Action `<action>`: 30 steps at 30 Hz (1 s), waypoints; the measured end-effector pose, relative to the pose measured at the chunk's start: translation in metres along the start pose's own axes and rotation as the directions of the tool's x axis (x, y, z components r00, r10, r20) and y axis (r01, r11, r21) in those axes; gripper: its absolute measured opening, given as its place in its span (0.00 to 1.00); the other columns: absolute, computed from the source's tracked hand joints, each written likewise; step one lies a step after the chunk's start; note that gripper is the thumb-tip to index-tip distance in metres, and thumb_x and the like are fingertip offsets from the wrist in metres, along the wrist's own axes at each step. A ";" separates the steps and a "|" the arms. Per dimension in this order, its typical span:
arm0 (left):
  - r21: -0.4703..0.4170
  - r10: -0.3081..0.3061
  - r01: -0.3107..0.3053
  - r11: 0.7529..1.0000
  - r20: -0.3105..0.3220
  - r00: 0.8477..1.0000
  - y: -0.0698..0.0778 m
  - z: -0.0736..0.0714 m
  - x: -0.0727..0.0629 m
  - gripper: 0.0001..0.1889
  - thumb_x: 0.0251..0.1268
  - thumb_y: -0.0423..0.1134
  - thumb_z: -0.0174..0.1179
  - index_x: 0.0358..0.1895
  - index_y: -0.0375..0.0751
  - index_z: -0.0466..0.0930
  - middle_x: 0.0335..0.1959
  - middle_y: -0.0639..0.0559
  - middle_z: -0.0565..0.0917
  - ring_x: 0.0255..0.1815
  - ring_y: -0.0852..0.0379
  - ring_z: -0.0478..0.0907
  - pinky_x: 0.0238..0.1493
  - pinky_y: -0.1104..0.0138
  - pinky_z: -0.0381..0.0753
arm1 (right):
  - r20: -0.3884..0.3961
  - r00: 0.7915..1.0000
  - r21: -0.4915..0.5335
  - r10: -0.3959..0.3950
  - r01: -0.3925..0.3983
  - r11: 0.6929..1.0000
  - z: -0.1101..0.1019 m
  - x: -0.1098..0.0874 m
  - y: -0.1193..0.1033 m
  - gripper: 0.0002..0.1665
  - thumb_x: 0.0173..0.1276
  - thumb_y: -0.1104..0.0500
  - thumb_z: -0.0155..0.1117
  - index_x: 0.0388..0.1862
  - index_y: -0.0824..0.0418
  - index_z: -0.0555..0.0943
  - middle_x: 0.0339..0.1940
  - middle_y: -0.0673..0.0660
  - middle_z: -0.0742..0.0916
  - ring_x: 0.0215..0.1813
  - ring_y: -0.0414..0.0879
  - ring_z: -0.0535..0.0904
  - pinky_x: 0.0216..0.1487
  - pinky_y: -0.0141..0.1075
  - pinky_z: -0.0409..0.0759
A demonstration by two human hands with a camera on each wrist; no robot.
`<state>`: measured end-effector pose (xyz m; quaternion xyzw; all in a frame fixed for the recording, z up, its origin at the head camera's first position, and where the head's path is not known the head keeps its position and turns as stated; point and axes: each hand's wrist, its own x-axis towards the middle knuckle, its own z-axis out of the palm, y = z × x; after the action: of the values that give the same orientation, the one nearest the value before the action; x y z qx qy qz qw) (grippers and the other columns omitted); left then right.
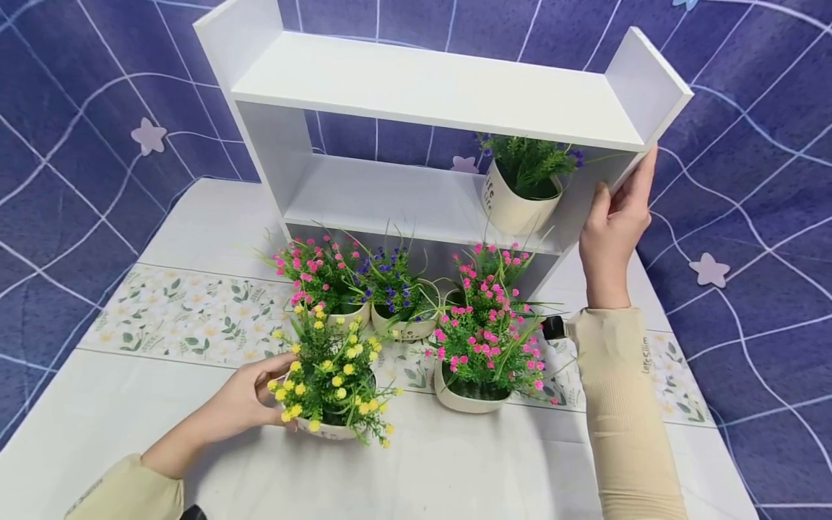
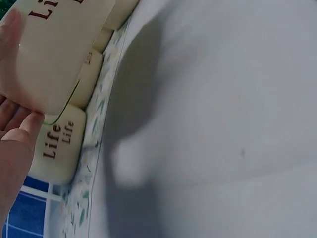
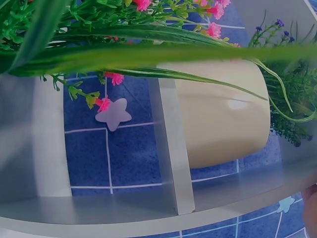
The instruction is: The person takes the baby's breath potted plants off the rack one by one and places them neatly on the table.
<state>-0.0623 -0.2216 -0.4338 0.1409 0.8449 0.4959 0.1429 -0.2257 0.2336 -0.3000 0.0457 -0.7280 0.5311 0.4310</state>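
Observation:
My left hand (image 1: pixel 237 404) grips a cream oval flowerpot (image 1: pixel 334 431) of yellow artificial flowers by its left side, over the white table. In the left wrist view, fingers press along the wall of this pot (image 2: pixel 54 59), which bears dark red lettering. My right hand (image 1: pixel 614 235) holds the right side panel of a white two-tier shelf (image 1: pixel 422 79), thumb on the inner side and fingers outside. Beside that panel, on the middle board, stands a pot of purple flowers (image 1: pixel 513 206); the right wrist view shows its smooth cream wall (image 3: pixel 223 114) close up.
In front of the shelf stand a pink-flowered pot (image 1: pixel 347 315), a purple-flowered pot (image 1: pixel 406 328) and, to the right, pink-flowered plants with a front pot (image 1: pixel 468 401). A floral strip (image 1: pixel 195 318) crosses the table. Behind hangs a blue cloth (image 1: pixel 78 144) with white lines and stars.

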 end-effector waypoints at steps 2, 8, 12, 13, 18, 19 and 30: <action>0.041 -0.004 0.004 0.999 -0.017 1.000 -0.001 -0.001 0.003 0.50 0.39 0.35 0.77 0.69 0.23 0.60 0.65 0.25 0.69 0.63 0.30 0.69 0.57 0.57 0.79 | -0.006 1.000 -0.001 0.019 -0.019 1.000 0.000 0.000 -0.001 0.38 0.70 0.75 0.44 0.78 0.64 0.52 0.72 0.53 0.73 0.68 0.41 0.73 0.66 0.35 0.73; -0.056 0.015 -0.014 0.998 0.015 1.000 -0.005 0.007 0.018 0.51 0.41 0.37 0.77 0.70 0.25 0.59 0.71 0.27 0.63 0.68 0.30 0.62 0.65 0.66 0.71 | -0.003 0.999 -0.011 0.037 -0.037 0.999 0.000 0.001 0.001 0.37 0.71 0.75 0.45 0.78 0.64 0.52 0.72 0.54 0.73 0.69 0.41 0.72 0.67 0.35 0.73; -0.157 0.038 -0.028 0.987 0.061 0.997 -0.008 0.018 0.029 0.53 0.39 0.36 0.77 0.71 0.24 0.56 0.73 0.27 0.58 0.70 0.31 0.61 0.61 0.81 0.68 | -0.005 0.999 0.013 0.032 -0.032 0.999 0.001 0.001 0.000 0.38 0.70 0.76 0.45 0.77 0.64 0.52 0.72 0.55 0.73 0.68 0.41 0.73 0.67 0.34 0.73; -0.171 0.041 -0.029 0.985 0.070 0.997 -0.008 0.021 0.031 0.53 0.40 0.36 0.77 0.71 0.23 0.55 0.73 0.27 0.56 0.70 0.30 0.60 0.60 0.81 0.68 | -0.006 1.000 0.016 0.027 -0.027 1.000 0.001 0.001 0.000 0.38 0.70 0.76 0.45 0.77 0.64 0.52 0.71 0.55 0.74 0.68 0.41 0.73 0.67 0.34 0.73; -0.202 0.025 -0.012 0.979 0.060 0.998 -0.009 0.031 0.038 0.54 0.40 0.37 0.77 0.72 0.26 0.55 0.75 0.30 0.56 0.73 0.33 0.58 0.64 0.76 0.67 | -0.004 1.000 0.017 0.001 -0.001 1.000 0.000 -0.001 -0.001 0.38 0.69 0.75 0.45 0.77 0.64 0.53 0.70 0.55 0.75 0.67 0.42 0.75 0.65 0.35 0.75; -0.200 0.023 -0.013 0.980 0.051 0.998 -0.009 0.033 0.039 0.53 0.40 0.38 0.77 0.72 0.28 0.56 0.75 0.31 0.56 0.73 0.34 0.58 0.64 0.74 0.67 | -0.003 1.000 0.011 -0.011 0.011 1.000 0.000 -0.001 -0.001 0.38 0.69 0.75 0.45 0.77 0.65 0.53 0.70 0.55 0.76 0.66 0.42 0.75 0.65 0.35 0.75; -0.224 0.027 -0.017 0.974 0.040 0.999 -0.004 0.045 0.052 0.53 0.42 0.35 0.77 0.72 0.25 0.54 0.74 0.29 0.56 0.74 0.33 0.57 0.67 0.64 0.65 | 0.001 1.000 -0.014 -0.021 0.021 1.000 -0.001 -0.002 -0.001 0.37 0.70 0.75 0.44 0.77 0.65 0.53 0.70 0.54 0.75 0.67 0.42 0.75 0.65 0.35 0.74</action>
<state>-0.0929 -0.1680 -0.4636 0.1439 0.7788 0.5862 0.1706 -0.2237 0.2328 -0.3001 0.0507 -0.7315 0.5214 0.4364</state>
